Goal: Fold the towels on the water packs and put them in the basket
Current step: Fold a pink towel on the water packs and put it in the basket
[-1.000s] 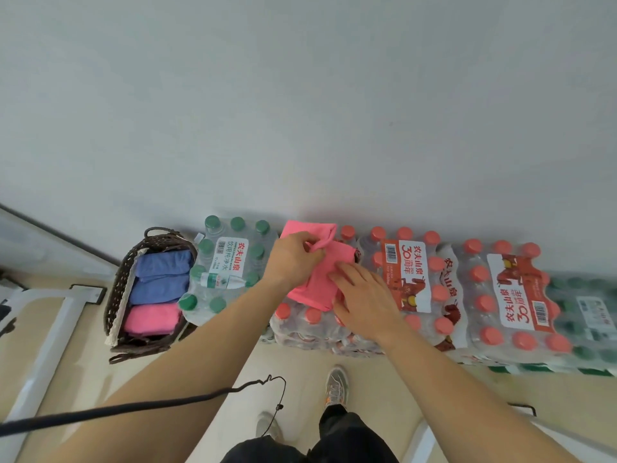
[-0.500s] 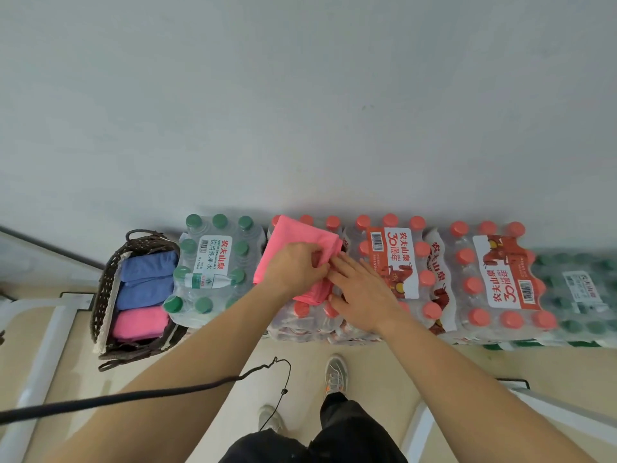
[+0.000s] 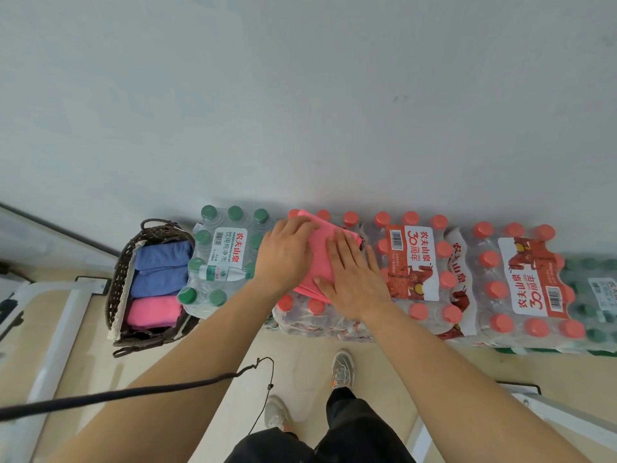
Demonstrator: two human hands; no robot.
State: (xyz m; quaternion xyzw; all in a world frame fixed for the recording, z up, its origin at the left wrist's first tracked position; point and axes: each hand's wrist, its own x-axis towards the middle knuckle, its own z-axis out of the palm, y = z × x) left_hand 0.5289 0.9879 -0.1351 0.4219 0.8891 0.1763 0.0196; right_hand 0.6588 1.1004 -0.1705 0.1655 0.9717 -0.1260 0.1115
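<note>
Pink towel (image 3: 321, 259) lies folded on top of a red-capped water pack (image 3: 317, 317), pinned flat under both hands.

Nearest the camera are dark trousers and two grey shoes, the right shoe (image 3: 342, 369) a step ahead of the left shoe (image 3: 275, 412), on a pale floor. A thin black cable (image 3: 133, 392) runs in from the left and crosses the left forearm. Both forearms reach forward to the packs.

The left hand (image 3: 285, 259) rests palm down on the towel's left side, fingers straight and reaching its far edge. The right hand (image 3: 350, 279) lies palm down on the right side, fingers straight and together, thumb on the near edge. The two hands sit just beside each other, a strip of towel showing between them.

Left of this pack is a green-capped water pack (image 3: 220, 259), and left of that a dark woven basket (image 3: 120, 279) on the floor, holding two folded blue towels (image 3: 160, 267) at its far end and a folded pink one (image 3: 150, 312) at its near end. To the right stand two more red-capped packs (image 3: 527, 279), then what seems to be a green-capped one, blurred at the picture's edge. Behind the whole row rises a plain pale wall (image 3: 300, 95).
</note>
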